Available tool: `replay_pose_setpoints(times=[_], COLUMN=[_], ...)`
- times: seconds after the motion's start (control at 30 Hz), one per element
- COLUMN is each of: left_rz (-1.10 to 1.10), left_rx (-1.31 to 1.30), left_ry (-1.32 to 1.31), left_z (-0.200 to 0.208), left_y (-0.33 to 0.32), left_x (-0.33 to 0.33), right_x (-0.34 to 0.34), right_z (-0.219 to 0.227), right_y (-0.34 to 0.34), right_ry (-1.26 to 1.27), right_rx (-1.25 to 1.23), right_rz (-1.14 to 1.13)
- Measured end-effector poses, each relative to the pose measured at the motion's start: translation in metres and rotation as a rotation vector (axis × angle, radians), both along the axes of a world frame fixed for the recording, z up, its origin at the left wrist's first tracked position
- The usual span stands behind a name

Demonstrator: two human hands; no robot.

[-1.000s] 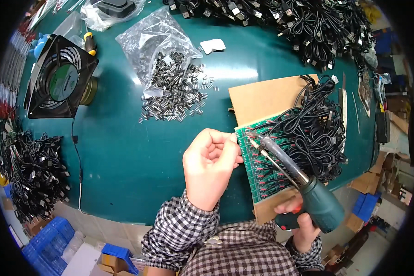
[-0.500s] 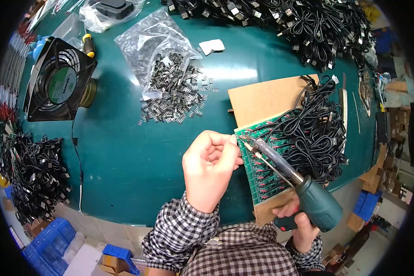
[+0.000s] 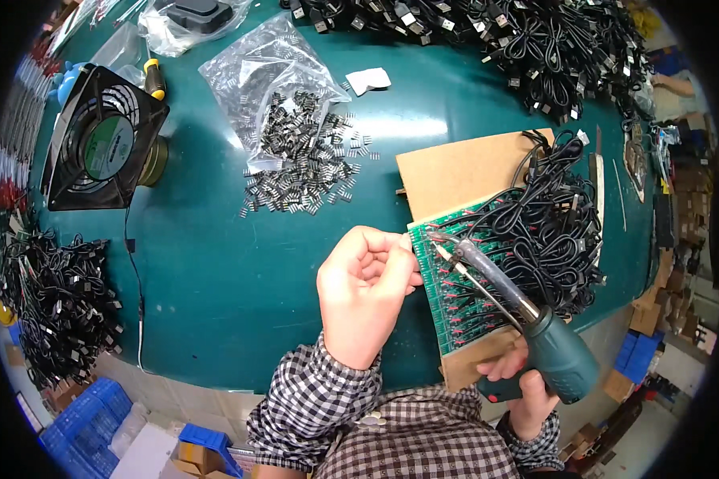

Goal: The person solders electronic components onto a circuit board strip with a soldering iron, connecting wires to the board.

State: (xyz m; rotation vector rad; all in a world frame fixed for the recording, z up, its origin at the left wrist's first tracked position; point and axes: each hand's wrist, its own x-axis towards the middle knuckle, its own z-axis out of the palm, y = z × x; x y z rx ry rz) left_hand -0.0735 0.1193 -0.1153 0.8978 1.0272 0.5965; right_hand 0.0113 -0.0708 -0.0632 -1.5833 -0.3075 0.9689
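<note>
right hand (image 3: 521,382) holds soldering iron (image 3: 510,299) over green circuit board (image 3: 455,295).

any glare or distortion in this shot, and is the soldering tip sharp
Head view: a pale glare patch on the green table above the cardboard; fisheye bends the table edge, dark corners; the soldering iron tip over the circuit board looks reasonably sharp.

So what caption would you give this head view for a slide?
Right hand aims a soldering gun at a green circuit board; left hand rests at its edge.
</note>
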Motion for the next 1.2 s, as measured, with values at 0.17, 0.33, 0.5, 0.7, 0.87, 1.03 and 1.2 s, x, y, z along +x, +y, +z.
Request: replay_pose_setpoints(times=[0.17,0.33,0.5,0.7,0.87,1.03,1.2], left_rz=[-0.002,-0.005,-0.012,0.026,-0.168,-0.164,-0.183], left_rx=[0.011,0.006,0.008,0.235,1.175,1.274,1.176], left_ry=[0.018,0.013,0.024,0.103,0.707,0.753,0.704], left_z=[-0.001,-0.001,-0.001,0.004,0.009,0.002,-0.004], left_y=[0.001,0.001,0.002,0.010,0.048,0.049,0.049], left_x=[0.000,-0.001,-0.002,-0.017,-0.004,-0.027,-0.017], right_x=[0.000,0.001,0.002,0.007,0.017,0.024,0.025], right_z=[0.002,0.000,-0.001,0.004,0.009,0.011,0.009], right_y=[0.007,0.003,0.006,0.004,-0.004,0.003,-0.003], right_ry=[-0.023,-0.011,-0.004,0.149,0.148,0.137,0.217], right_rx=[0.012,0.075,0.171,0.257,0.298,0.292,0.423], right_rz=[-0.026,-0.037,-0.031,-0.140,-0.094,0.014,-0.076])
